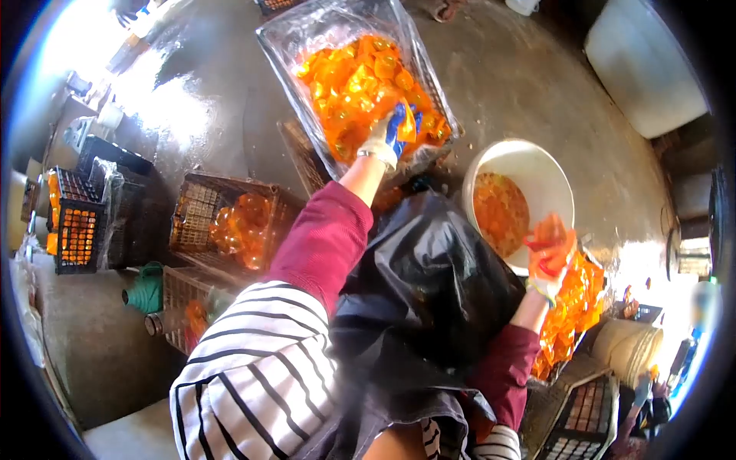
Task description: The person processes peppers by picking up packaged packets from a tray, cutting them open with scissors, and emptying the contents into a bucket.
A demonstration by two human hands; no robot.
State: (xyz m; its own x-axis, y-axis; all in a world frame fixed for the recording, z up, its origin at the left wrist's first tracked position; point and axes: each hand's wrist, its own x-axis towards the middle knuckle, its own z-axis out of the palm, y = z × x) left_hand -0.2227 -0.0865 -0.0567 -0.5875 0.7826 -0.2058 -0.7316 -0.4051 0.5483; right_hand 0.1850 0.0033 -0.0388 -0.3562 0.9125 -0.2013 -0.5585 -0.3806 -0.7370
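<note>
My left hand (392, 134), in a white glove with blue fingers, reaches over a plastic-lined crate (277, 47) heaped with shiny orange pieces (349, 77). Its fingers are closed round an orange piece (408, 123). At the right, my right hand (550, 249), in a white and orange-red glove, is at the near rim of a white bucket (563, 180) with orange pulp (500, 211) inside. Its fingers blur into the orange colour, so I cannot tell whether they hold anything. Crumpled orange sheets (571, 307) fill a container just beneath that hand.
A brown crate (199, 211) with orange pieces in a bag stands at the left, near a green jug (146, 287). Black crates (77, 230) are farther left. A large white tub (644, 65) stands upper right; a black plastic apron (429, 284) covers my lap.
</note>
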